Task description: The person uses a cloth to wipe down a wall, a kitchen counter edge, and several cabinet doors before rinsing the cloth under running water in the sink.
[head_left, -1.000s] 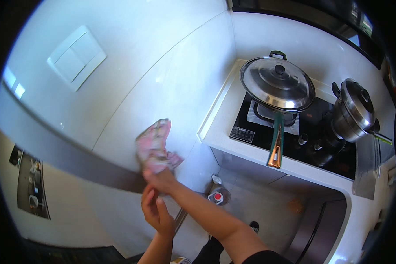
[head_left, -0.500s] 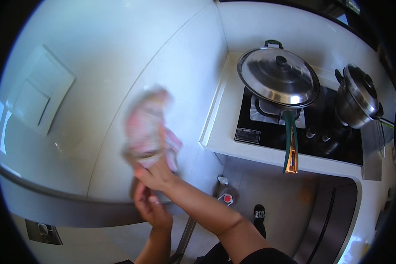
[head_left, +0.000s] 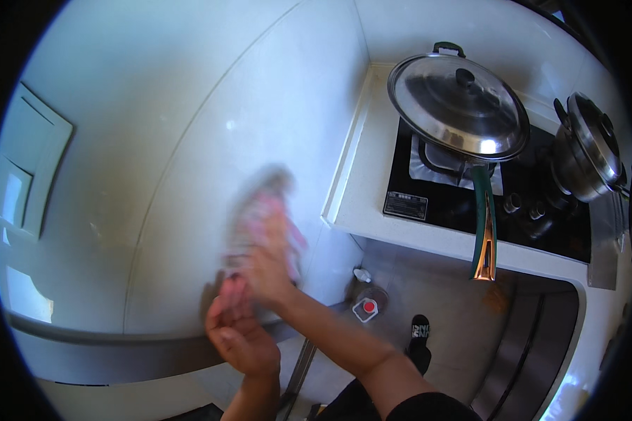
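Observation:
My right hand (head_left: 268, 265) presses a pink patterned cloth (head_left: 258, 210) flat against the white wall panel (head_left: 211, 126); the cloth and hand are blurred by motion. My left hand (head_left: 240, 335) is just below it, palm up and fingers loosely curled, holding nothing, close to the right wrist. The cloth lies left of the counter's end.
A white counter (head_left: 361, 203) at the right carries a black gas hob (head_left: 442, 203) with a lidded pan (head_left: 458, 105) that has a green handle (head_left: 483, 224), and a steel pot (head_left: 588, 151). A small bottle with a red cap (head_left: 367, 303) stands on the floor. A switch plate (head_left: 28, 168) is at left.
The right hand and cloth have swept along the wall, downward and rightward relative to the panel, staying pressed to it. The view has shifted closer to the wall and hob.

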`<state>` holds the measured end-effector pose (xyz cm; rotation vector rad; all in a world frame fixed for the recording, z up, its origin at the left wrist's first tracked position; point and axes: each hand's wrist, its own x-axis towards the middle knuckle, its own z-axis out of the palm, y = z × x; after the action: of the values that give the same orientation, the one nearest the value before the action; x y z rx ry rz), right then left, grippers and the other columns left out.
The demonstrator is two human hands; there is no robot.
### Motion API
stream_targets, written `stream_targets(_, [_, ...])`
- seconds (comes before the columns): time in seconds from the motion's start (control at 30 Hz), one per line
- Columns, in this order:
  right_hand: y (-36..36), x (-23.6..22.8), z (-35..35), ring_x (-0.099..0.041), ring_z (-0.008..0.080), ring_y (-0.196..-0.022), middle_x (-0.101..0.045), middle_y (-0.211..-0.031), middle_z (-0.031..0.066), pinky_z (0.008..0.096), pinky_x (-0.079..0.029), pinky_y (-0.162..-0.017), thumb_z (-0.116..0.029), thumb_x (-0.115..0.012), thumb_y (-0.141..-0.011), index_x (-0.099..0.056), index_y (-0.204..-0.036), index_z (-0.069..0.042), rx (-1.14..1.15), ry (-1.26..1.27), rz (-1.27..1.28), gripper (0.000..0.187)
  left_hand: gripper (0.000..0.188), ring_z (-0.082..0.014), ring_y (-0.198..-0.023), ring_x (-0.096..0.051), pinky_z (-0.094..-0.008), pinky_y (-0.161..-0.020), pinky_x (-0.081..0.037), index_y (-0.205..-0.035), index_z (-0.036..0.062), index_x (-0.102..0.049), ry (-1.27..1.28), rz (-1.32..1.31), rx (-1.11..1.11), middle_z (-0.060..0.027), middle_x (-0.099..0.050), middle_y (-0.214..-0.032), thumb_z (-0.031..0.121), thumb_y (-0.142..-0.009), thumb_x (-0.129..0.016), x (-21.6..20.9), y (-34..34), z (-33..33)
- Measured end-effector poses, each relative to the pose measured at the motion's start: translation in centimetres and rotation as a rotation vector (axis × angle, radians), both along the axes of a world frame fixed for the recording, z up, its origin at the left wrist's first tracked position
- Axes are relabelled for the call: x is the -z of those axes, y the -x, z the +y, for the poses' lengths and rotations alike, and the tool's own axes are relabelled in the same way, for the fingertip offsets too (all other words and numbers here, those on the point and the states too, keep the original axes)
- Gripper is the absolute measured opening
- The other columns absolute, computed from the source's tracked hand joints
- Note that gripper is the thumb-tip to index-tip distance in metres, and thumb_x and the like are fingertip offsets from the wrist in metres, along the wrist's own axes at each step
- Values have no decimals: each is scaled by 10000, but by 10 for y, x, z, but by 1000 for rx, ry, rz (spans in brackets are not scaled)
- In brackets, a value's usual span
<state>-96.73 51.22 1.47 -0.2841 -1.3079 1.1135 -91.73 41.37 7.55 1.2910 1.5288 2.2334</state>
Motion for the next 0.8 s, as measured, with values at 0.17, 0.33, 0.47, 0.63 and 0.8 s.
stream_targets(0.17, [-32,-73,28,-181,485,-1378,-272,-1492,227,623,-164,-1079,-255,-586,-814,-472,-1354,-154,83,-254,-169,561,550,-378,-1277,-420,-514,-1095,-295,-1353,56,-351,-243,469,-177,-246,-362,-1422,458,-981,-394,-18,-6,12])
stream_targets(0.33, [-16,153,-39,-308,524,-1306,-351,-1386,355,643,-191,-1066,-111,-517,-861,-524,-1131,66,245,264,-257,323,603,-384,-1222,-480,-495,-1055,-356,-1325,3,-365,181,152,82,-265,-420,-1372,488,-969,-402,10,-2,15])
stream_targets(0.47, [-1,169,-11,-339,490,-1299,-286,-1430,319,596,-249,-1077,31,-452,-876,-409,-1220,183,647,-127,-437,378,550,-366,-1187,-509,-482,-1032,-386,-1274,-18,-393,196,83,-13,-265,-460,-1328,449,-984,-394,32,0,16])
stream_targets(0.63, [-12,-73,97,-175,470,-1381,-208,-1497,267,549,-133,-1115,-208,-520,-854,-358,-1405,-11,196,-337,-143,608,469,-347,-1189,-499,-504,-1019,-398,-1227,-2,-403,97,269,-32,-260,-471,-1292,405,-995,-393,27,3,4])
stream_targets(0.8, [-12,-19,117,-245,403,-1376,-276,-1480,247,426,-185,-1132,-165,-475,-898,-394,-1385,-1,228,78,-162,520,457,-333,-1197,-496,-480,-1026,-386,-1256,-11,-397,126,186,12,-246,-451,-1333,373,-1016,-335,37,3,17])
